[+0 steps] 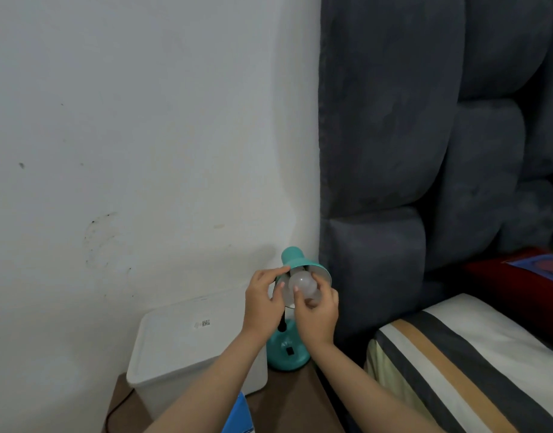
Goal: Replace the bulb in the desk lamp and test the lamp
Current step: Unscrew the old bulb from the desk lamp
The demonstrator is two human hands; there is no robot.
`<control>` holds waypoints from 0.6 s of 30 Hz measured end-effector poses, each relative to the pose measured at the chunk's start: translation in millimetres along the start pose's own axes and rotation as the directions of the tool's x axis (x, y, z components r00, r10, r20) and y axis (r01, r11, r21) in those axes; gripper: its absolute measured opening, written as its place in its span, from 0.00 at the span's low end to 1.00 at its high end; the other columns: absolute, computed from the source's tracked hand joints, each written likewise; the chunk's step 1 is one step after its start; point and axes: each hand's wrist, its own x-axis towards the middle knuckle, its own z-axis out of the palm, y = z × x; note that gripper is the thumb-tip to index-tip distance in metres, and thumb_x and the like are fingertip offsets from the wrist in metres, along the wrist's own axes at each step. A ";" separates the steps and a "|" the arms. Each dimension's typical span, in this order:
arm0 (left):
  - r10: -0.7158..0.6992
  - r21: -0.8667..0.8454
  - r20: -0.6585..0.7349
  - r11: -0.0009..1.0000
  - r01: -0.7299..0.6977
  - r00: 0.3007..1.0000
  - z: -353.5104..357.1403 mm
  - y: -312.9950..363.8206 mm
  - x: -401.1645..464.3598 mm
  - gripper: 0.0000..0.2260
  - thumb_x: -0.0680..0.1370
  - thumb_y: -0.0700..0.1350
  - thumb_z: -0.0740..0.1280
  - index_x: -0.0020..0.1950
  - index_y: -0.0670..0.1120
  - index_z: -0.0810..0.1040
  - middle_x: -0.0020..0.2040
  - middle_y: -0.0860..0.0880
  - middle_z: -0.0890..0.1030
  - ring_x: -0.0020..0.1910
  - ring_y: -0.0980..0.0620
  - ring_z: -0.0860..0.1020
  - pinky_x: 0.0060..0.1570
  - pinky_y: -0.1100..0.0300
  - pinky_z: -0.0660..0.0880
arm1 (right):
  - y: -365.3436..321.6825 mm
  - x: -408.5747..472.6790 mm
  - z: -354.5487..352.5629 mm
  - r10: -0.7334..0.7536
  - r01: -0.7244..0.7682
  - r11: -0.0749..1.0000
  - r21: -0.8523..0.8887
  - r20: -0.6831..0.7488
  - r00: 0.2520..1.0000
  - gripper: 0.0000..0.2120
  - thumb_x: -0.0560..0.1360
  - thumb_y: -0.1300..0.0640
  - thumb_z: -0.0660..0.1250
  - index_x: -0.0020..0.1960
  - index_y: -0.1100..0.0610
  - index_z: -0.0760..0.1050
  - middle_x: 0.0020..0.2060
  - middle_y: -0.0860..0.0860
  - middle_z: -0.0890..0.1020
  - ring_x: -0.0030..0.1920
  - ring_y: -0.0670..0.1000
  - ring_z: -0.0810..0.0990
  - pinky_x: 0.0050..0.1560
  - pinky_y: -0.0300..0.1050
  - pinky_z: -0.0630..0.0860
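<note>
Both hands (264, 300) (316, 310) grip the lamp's (295, 264) bulb (303, 287); box (187, 348) label unreadable.

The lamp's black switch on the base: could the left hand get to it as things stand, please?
Probably yes: the switch faces the person with nothing covering it, below the left hand, which would first have to release the lamp shade.

One view only, head-worn, wide-angle. Looks forward and down from behind both forearms into a room corner. White wall (128, 135) fills the left and centre, padded headboard (409, 135) the right, bed (472, 354) at lower right. Both hands sit low in the middle of the frame, near the lens at arm's reach. Brown surface (287, 398) lies at the bottom edge, seen steeply from above. Straight lines bow toward the borders.
</note>
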 end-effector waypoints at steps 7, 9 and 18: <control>-0.042 -0.049 -0.062 0.998 0.039 0.997 2.8 -3.6 2.7 0.18 0.74 0.33 0.64 0.51 0.57 0.79 0.48 0.50 0.78 0.49 0.62 0.76 0.51 0.74 0.70 | 2.5 -1.7 8.2 -0.010 0.011 1.000 0.028 -0.033 0.999 0.19 0.72 0.62 0.71 0.62 0.56 0.75 0.57 0.51 0.72 0.54 0.53 0.78 0.53 0.39 0.77; -0.046 -0.043 -0.054 0.998 0.043 0.997 2.6 -4.0 3.2 0.18 0.74 0.33 0.64 0.51 0.58 0.79 0.47 0.51 0.78 0.49 0.63 0.76 0.51 0.73 0.71 | 4.8 -3.1 11.3 -0.024 0.025 1.000 0.017 -0.049 0.999 0.18 0.73 0.62 0.70 0.62 0.53 0.76 0.59 0.51 0.72 0.57 0.53 0.77 0.57 0.50 0.78; -0.061 -0.049 -0.009 0.997 0.061 0.998 -0.9 -2.4 2.8 0.18 0.75 0.33 0.64 0.51 0.56 0.80 0.46 0.53 0.77 0.48 0.64 0.75 0.50 0.74 0.71 | -3.6 -9.7 20.8 0.207 -0.188 0.974 0.124 -0.157 0.966 0.27 0.71 0.54 0.73 0.68 0.52 0.69 0.62 0.56 0.69 0.52 0.50 0.73 0.50 0.42 0.72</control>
